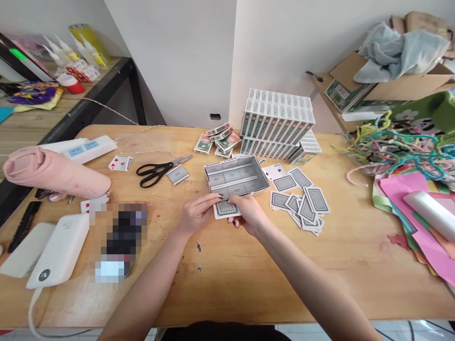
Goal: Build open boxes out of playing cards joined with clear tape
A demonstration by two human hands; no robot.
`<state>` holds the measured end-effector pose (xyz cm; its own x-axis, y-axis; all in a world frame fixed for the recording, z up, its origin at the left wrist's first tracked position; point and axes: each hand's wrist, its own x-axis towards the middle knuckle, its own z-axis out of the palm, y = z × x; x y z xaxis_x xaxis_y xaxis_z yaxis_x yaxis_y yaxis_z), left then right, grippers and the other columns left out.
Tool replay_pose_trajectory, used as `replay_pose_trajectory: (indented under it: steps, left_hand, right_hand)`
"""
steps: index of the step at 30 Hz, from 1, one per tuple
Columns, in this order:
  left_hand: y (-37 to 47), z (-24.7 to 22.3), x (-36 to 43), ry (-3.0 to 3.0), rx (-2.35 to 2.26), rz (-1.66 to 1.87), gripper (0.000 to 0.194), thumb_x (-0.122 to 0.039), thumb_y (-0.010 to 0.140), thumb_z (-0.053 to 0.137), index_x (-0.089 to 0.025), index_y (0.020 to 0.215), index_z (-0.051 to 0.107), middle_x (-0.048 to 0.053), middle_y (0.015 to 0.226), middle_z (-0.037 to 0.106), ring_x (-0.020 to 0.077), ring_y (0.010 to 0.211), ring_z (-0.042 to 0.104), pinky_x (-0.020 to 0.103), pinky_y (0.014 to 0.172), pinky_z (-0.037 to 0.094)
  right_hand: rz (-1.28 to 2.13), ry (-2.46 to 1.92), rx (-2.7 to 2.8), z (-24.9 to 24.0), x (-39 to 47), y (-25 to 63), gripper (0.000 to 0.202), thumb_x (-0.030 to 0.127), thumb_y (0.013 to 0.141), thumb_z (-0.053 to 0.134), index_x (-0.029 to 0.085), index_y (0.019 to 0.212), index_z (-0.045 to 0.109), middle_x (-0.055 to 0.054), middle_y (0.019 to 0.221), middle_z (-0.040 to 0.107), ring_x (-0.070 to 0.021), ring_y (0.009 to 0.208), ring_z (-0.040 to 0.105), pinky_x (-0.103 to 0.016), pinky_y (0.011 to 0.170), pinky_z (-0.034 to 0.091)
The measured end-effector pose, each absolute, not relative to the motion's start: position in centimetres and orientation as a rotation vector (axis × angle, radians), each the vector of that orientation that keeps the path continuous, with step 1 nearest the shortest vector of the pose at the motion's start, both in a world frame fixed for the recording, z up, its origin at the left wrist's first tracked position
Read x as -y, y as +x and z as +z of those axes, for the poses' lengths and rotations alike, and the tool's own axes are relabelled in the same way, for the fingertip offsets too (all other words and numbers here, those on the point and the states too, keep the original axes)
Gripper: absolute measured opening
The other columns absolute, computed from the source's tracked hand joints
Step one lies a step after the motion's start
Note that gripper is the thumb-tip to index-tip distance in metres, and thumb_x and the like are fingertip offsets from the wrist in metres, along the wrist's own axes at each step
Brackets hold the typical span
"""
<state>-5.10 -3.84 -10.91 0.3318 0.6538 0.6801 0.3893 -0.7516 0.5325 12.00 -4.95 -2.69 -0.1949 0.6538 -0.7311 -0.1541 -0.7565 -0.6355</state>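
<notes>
A playing card [226,210], patterned back up, is held between my hands at the near side of an open box [263,182] built of playing cards. My right hand [249,214] pinches the card's right side with thumb on top. My left hand [199,212] grips its left edge, fingertips close to the box's near wall. Whether the card touches that wall, I cannot tell. Loose playing cards [308,210] lie in a spread to the right of the box. Left of it are black-handled scissors [156,171] and a small card piece [177,175].
Stacked card packs [277,118] stand behind the box, beside a few loose packs [220,140]. At left lie a pink roll [57,173], a power strip [90,148], a white power bank [59,251] and a blurred phone [121,241]. Coloured paper [408,203] and yarn [394,142] cover the right side.
</notes>
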Motion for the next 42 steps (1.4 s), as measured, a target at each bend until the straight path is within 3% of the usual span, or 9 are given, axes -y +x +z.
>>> replay_pose_trajectory:
  steps: [8,13,17,20,24,30,36,42]
  left_hand:
    - [-5.0,-10.8,3.9,2.293,-0.968,1.389,0.020,-0.014,0.082,0.060,-0.023,0.098,0.069,0.005,0.101,0.073,0.0145,0.083,0.071,0.026,0.074,0.059]
    - [-4.9,-10.6,3.9,2.270,-0.976,1.364,0.019,-0.014,0.084,0.057,-0.022,0.095,0.069,0.005,0.099,0.074,0.0146,0.084,0.071,0.027,0.075,0.059]
    - [-4.7,-10.3,4.1,2.277,-1.028,1.333,0.017,-0.014,0.085,0.055,-0.021,0.092,0.068,0.005,0.095,0.073,0.0142,0.083,0.069,0.025,0.072,0.057]
    - [-4.8,-10.2,4.2,2.304,-1.045,1.279,0.017,-0.014,0.085,0.054,-0.021,0.093,0.066,0.005,0.096,0.072,0.0143,0.085,0.068,0.025,0.071,0.055]
    - [-5.3,-9.6,4.0,2.429,-1.048,1.132,0.019,-0.012,0.085,0.053,-0.021,0.096,0.065,0.005,0.099,0.071,0.0148,0.087,0.068,0.025,0.072,0.054]
    - [-5.9,-8.8,3.5,2.609,-1.032,1.017,0.025,-0.010,0.085,0.050,-0.022,0.098,0.067,0.002,0.094,0.073,0.0130,0.081,0.068,0.024,0.072,0.054]
    - [-5.7,-9.1,3.7,2.582,-1.027,1.034,0.023,-0.013,0.087,0.049,-0.020,0.099,0.067,0.004,0.091,0.073,0.0130,0.076,0.068,0.023,0.068,0.053]
    - [-5.2,-9.4,3.9,2.543,-1.054,1.093,0.023,-0.011,0.087,0.048,-0.020,0.096,0.067,0.004,0.089,0.073,0.0121,0.076,0.068,0.022,0.068,0.053]
  right_hand:
    - [2.006,-1.548,0.588,-2.6,4.6,12.1,0.013,0.021,0.077,0.052,0.016,0.065,0.055,0.000,0.036,0.056,-0.0071,0.024,0.041,-0.015,0.026,0.028]
    - [2.007,-1.536,0.600,-2.6,4.9,12.1,0.022,0.017,0.081,0.046,0.015,0.061,0.054,0.000,0.036,0.056,-0.0063,0.023,0.041,-0.014,0.026,0.028]
    - [2.078,-1.404,0.659,-2.8,5.8,12.6,0.027,0.026,0.087,0.048,0.014,0.064,0.055,-0.002,0.044,0.061,-0.0073,0.028,0.049,-0.015,0.029,0.035]
    - [2.127,-1.275,0.692,-3.4,6.8,13.3,0.022,0.036,0.079,0.063,0.015,0.073,0.058,0.000,0.055,0.064,-0.0084,0.036,0.056,-0.016,0.035,0.044]
    - [2.023,-1.252,0.709,-4.7,8.0,13.8,0.033,0.042,0.065,0.076,0.015,0.076,0.060,0.003,0.060,0.063,-0.0081,0.042,0.059,-0.017,0.041,0.047]
    - [1.845,-1.339,0.833,-5.9,8.7,13.5,0.037,0.048,0.064,0.075,0.015,0.065,0.057,0.004,0.051,0.057,-0.0061,0.038,0.050,-0.017,0.038,0.037]
    - [1.702,-1.442,0.913,-5.7,8.5,13.1,0.035,0.050,0.065,0.070,0.016,0.068,0.059,0.007,0.049,0.049,-0.0047,0.036,0.034,-0.020,0.035,0.024]
    - [1.564,-1.430,1.030,-5.7,7.9,12.9,0.034,0.050,0.070,0.065,0.017,0.070,0.060,0.003,0.058,0.055,-0.0091,0.051,0.044,-0.022,0.047,0.032]
